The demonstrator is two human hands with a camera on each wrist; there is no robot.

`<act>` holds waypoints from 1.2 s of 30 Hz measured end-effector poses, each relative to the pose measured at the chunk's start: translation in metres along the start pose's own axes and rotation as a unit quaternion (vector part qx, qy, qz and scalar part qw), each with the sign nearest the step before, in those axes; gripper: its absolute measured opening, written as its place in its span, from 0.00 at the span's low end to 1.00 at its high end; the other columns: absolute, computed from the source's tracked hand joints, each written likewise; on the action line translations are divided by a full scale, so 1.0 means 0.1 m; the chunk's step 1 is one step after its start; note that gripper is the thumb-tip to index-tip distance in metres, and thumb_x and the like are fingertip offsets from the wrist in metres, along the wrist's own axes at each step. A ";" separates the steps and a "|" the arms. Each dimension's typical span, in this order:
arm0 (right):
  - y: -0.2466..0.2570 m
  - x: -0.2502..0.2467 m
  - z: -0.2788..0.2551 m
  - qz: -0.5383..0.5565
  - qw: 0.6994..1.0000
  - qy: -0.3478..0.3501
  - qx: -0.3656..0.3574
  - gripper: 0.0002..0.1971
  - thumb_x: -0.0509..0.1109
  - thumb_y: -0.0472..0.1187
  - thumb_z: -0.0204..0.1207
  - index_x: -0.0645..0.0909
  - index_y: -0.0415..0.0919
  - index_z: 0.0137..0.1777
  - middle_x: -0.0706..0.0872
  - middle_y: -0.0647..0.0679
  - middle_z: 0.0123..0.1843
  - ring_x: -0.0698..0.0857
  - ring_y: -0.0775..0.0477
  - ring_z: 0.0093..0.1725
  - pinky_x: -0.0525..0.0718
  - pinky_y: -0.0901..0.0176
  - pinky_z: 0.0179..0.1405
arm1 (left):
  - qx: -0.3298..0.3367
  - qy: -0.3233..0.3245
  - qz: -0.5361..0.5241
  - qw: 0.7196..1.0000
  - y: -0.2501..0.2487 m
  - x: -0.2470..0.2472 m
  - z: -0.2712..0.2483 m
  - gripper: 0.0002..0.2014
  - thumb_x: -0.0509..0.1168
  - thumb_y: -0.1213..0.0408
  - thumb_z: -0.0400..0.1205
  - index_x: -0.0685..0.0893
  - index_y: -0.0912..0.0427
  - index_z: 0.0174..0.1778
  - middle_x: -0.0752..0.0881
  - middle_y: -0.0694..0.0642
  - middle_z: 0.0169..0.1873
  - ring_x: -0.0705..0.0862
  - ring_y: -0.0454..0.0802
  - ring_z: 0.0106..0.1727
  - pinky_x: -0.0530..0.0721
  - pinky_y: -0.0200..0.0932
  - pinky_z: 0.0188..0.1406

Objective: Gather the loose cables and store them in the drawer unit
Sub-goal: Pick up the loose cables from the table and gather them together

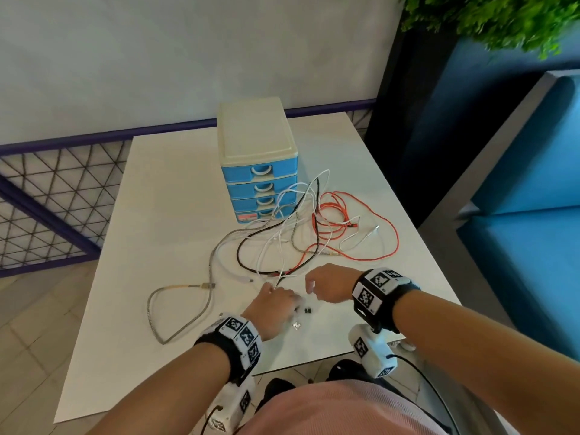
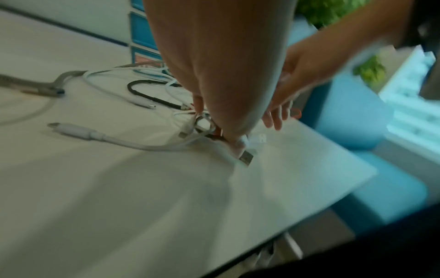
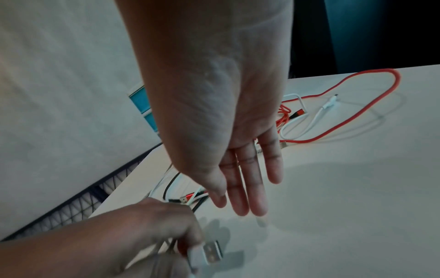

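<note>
A tangle of loose cables (image 1: 282, 233) lies on the white table (image 1: 150, 189) in front of the drawer unit (image 1: 258, 158), which has a cream top and blue drawers, all closed. The red cable (image 1: 387, 221) loops to the right and a grey braided cable (image 1: 179, 309) to the left. My left hand (image 1: 281, 302) pinches a bunch of cable ends near the front; a silver USB plug (image 2: 246, 159) sticks out under its fingers (image 2: 234, 144). My right hand (image 3: 243, 203) hovers just to the right with straight fingers and holds nothing.
A purple-framed mesh railing (image 1: 47, 199) runs along the left of the table. A blue bench (image 1: 527, 246) stands to the right, with a green plant (image 1: 502, 17) above it. The table's front edge (image 1: 298, 365) is close to my body.
</note>
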State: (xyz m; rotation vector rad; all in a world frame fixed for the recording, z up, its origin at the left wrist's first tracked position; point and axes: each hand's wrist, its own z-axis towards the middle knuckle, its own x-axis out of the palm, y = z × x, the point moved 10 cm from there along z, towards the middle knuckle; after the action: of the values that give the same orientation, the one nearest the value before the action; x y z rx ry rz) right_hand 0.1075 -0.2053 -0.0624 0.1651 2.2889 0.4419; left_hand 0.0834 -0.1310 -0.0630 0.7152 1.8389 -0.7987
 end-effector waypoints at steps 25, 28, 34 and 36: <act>0.81 -1.34 -0.18 0.313 0.889 -0.285 -0.175 0.07 0.62 0.45 0.85 0.80 0.45 0.49 0.87 0.47 0.44 0.88 0.49 0.44 0.89 0.53 0.50 | -0.223 -0.405 -0.584 0.668 1.35 -1.28 -0.52 0.08 0.60 0.68 0.85 0.78 0.70 0.52 0.85 0.57 0.35 0.85 0.38 0.27 0.85 0.32 0.32; 0.51 -1.57 -0.25 0.457 0.819 -0.319 -0.140 0.12 0.50 0.45 0.88 0.73 0.43 0.49 0.86 0.40 0.44 0.89 0.39 0.47 0.88 0.47 0.50 | -0.205 -0.428 -0.617 0.627 1.46 -1.45 -0.71 0.06 0.59 0.67 0.86 0.79 0.66 0.53 0.86 0.56 0.36 0.87 0.41 0.31 0.87 0.35 0.35; 0.68 -1.90 -0.41 0.458 0.806 -0.327 -0.183 0.15 0.51 0.45 0.89 0.75 0.40 0.49 0.70 0.51 0.29 0.73 0.55 0.26 0.79 0.61 0.30 | -0.166 -0.397 -0.581 0.691 1.34 -1.90 -0.79 0.03 0.69 0.63 0.80 0.86 0.58 0.45 0.88 0.56 0.44 0.87 0.45 0.44 0.90 0.41 0.46; 0.90 -1.87 -0.39 0.433 0.827 -0.301 -0.196 0.16 0.52 0.46 0.89 0.79 0.39 0.50 0.79 0.48 0.36 0.82 0.53 0.36 0.84 0.60 0.39 | -0.154 -0.405 -0.529 0.729 1.24 -2.05 -0.75 0.02 0.73 0.60 0.76 0.87 0.52 0.42 0.88 0.53 0.46 0.85 0.41 0.44 0.85 0.37 0.50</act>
State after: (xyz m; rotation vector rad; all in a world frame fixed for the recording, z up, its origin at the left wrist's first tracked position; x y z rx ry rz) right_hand 0.2053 -0.1787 0.1229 1.0003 1.3474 1.1210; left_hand 0.2108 -0.0224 0.1241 -0.9386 1.3377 -1.1897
